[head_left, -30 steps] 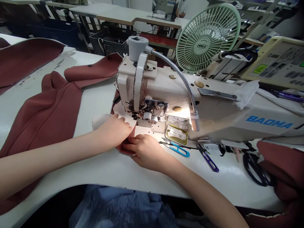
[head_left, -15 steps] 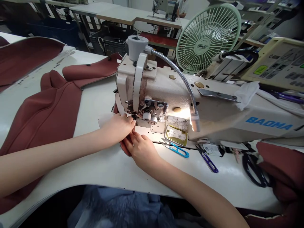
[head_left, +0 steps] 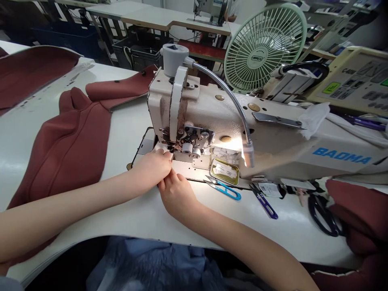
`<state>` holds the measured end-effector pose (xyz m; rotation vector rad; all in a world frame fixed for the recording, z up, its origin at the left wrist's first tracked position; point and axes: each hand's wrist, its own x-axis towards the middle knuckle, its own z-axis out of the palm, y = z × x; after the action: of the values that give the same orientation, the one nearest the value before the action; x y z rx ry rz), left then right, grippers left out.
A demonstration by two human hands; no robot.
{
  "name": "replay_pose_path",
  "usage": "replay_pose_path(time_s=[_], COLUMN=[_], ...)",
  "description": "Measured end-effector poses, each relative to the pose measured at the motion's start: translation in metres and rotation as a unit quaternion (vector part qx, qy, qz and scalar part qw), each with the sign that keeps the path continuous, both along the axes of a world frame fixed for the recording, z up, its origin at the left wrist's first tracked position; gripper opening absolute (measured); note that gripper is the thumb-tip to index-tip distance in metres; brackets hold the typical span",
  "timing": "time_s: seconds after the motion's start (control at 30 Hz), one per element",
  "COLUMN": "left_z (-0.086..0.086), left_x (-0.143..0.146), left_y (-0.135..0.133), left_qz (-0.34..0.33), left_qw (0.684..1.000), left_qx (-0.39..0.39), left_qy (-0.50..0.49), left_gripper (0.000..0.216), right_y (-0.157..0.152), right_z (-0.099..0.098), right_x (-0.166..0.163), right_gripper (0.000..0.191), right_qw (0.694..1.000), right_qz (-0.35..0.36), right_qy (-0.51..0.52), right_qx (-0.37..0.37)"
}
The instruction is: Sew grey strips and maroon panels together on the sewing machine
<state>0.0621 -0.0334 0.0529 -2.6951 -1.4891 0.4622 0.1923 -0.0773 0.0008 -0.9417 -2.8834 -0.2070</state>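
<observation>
My left hand (head_left: 152,165) rests curled on the bed of the cream sewing machine (head_left: 194,109), its fingertips right at the presser foot (head_left: 170,148). Just in front of it, my right hand (head_left: 177,195) has its fingers bunched together and touching the left hand's fingertips. A sliver of white material (head_left: 158,150) shows by the left knuckles. Whatever the fingers pinch is hidden beneath both hands.
A large maroon fabric panel (head_left: 75,137) lies to the left and more maroon fabric (head_left: 357,206) at the right. Blue thread snips (head_left: 226,190), purple snips (head_left: 265,204), a small tin (head_left: 225,171) and black scissors (head_left: 324,218) lie along the machine's front. A green fan (head_left: 263,44) stands behind.
Both hands have moved up toward the presser foot. The white and maroon pieces that showed under them have slid out of sight beneath the hands and the machine head.
</observation>
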Motion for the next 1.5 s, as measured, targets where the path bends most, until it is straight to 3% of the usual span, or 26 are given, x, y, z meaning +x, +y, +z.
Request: replay_pose_path(time_s=[0.17, 0.27, 0.47, 0.63, 0.87, 1.03, 1.27, 1.5], left_z=[-0.003, -0.001, -0.004, -0.011, -0.011, -0.018, -0.021, -0.023], left_x=[-0.001, -0.003, -0.011, -0.011, -0.020, -0.023, -0.017, -0.030], left_y=[-0.002, -0.001, 0.005, 0.001, 0.002, 0.003, 0.009, 0.011], left_qz=[-0.009, -0.015, -0.028, -0.026, -0.024, -0.011, -0.024, -0.052], left_qw=[0.999, 1.000, 0.997, 0.996, 0.993, 0.993, 0.993, 0.982], left_qx=[0.039, 0.022, 0.022, 0.061, 0.010, 0.030, 0.054, 0.064], left_qy=[0.007, -0.007, -0.066, -0.052, -0.112, -0.110, -0.097, -0.172], left_gripper=[0.029, 0.026, 0.022, 0.027, 0.025, 0.026, 0.025, 0.024], right_y=[-0.001, 0.002, 0.001, 0.007, 0.014, 0.020, 0.025, 0.026], right_z=[-0.001, -0.002, -0.010, -0.016, -0.015, -0.017, -0.009, 0.000], right_x=[-0.010, -0.014, -0.008, -0.007, 0.002, 0.006, 0.010, 0.015], right_gripper=[0.028, 0.029, 0.035, 0.032, 0.024, 0.020, 0.019, 0.024], right_qw=[0.998, 0.997, 0.999, 0.999, 0.994, 0.992, 0.986, 0.980], right_qz=[-0.035, -0.046, -0.020, -0.028, -0.054, -0.059, -0.098, -0.164], right_qy=[-0.003, -0.008, -0.004, -0.017, 0.089, 0.102, 0.113, 0.094], right_qx=[-0.042, -0.060, 0.038, -0.018, -0.024, -0.054, -0.072, -0.065])
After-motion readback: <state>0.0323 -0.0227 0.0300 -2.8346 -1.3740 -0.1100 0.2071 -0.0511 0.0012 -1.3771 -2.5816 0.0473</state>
